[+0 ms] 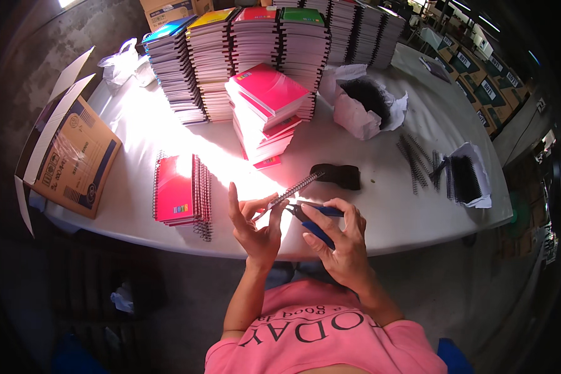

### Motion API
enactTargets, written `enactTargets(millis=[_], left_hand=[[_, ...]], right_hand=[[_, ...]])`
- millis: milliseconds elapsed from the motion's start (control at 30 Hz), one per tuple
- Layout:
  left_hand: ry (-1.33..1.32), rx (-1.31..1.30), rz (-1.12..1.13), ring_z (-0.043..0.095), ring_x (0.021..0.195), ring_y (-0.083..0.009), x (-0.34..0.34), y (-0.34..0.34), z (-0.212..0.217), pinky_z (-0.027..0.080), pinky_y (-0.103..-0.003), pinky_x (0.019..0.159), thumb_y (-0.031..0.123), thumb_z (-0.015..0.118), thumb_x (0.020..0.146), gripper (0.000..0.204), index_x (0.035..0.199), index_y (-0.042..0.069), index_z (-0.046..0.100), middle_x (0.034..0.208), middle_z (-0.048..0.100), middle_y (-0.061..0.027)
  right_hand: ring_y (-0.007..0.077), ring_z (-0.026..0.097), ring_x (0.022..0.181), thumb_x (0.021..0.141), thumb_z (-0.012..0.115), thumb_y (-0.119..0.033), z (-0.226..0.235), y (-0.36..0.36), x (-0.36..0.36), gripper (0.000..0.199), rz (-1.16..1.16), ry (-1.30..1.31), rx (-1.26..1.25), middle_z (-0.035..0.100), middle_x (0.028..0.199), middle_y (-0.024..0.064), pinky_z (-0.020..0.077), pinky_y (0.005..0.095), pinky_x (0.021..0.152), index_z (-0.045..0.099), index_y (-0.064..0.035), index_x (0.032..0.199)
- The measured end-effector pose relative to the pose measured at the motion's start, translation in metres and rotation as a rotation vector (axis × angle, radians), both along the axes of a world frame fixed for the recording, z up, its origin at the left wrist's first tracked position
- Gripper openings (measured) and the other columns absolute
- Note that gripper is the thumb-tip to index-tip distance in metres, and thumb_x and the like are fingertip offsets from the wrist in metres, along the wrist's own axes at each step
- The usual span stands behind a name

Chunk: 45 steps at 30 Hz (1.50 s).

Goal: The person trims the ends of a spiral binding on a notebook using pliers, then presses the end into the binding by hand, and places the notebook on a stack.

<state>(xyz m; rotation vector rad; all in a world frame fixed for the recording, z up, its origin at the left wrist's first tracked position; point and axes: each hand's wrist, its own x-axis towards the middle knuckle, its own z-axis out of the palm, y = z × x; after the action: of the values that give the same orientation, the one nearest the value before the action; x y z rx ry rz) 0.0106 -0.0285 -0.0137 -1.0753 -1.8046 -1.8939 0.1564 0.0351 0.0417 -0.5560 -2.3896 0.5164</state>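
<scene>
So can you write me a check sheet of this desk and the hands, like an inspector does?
Surface: white table, sunlit patch in the middle.
Job's things: spiral binding coil in left hand; blue-handled pliers in right hand, nose at the coil's end.
Clutter: small stack of bound red notebooks; tall notebook stacks; loose black coils; paper bag of coils; open cardboard box.
Grips: left hand pinches the coil; right hand wraps the pliers.
Cables: nothing seen.
Surroundings: cartons beyond the table.
</scene>
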Motion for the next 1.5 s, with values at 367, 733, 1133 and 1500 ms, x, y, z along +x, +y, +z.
enactTargets(millis=[367, 733, 1133, 1500], left_hand=[[0.055, -0.012, -0.027, 0.057, 0.082, -0.0132, 0.006, -0.007, 0.002, 0.048, -0.026, 0.075, -0.010, 0.068, 0.075, 0.087, 0.143, -0.005, 0.014, 0.087, 0.067, -0.0087], [-0.400, 0.239, -0.061, 0.054, 0.073, -0.0085, -0.010, -0.020, 0.015, 0.047, -0.019, 0.063, -0.005, 0.072, 0.077, 0.079, 0.140, 0.009, 0.027, 0.088, 0.046, -0.0018], [-0.467, 0.579, -0.076, 0.054, 0.090, -0.0069, -0.033, -0.069, 0.034, 0.044, -0.022, 0.082, 0.010, 0.057, 0.093, 0.029, 0.121, 0.002, 0.054, 0.101, 0.056, -0.0021], [-0.098, 0.077, 0.468, 0.049, 0.100, -0.0116, -0.073, -0.135, 0.042, 0.039, -0.028, 0.082, 0.017, 0.075, 0.080, 0.064, 0.134, 0.010, 0.042, 0.123, 0.049, -0.0041]], right_hand=[[0.0212, 0.058, 0.082, 0.095, 0.052, -0.034, -0.002, 0.005, 0.001, 0.043, 0.358, -0.121, -1.312, 0.057, 0.099, 0.0105, 0.0486, 0.0318, 0.073, 0.047, -0.0130, 0.132], [0.0306, 0.046, 0.116, 0.093, 0.049, -0.044, -0.053, 0.041, 0.039, 0.048, -0.402, -0.501, -0.065, 0.047, 0.122, 0.0124, 0.0260, 0.0597, 0.096, 0.047, -0.0203, 0.134], [0.0170, 0.058, 0.102, 0.089, 0.063, -0.016, -0.014, 0.015, -0.117, 0.050, 0.565, 0.484, -1.280, 0.057, 0.113, 0.0095, 0.0480, 0.0307, 0.085, 0.040, -0.0016, 0.132], [0.0080, 0.058, 0.070, 0.092, 0.033, 0.003, 0.054, 0.019, -0.255, 0.033, 0.897, 0.583, -1.121, 0.061, 0.084, 0.0037, 0.0483, 0.0209, 0.065, 0.059, -0.0085, 0.111]])
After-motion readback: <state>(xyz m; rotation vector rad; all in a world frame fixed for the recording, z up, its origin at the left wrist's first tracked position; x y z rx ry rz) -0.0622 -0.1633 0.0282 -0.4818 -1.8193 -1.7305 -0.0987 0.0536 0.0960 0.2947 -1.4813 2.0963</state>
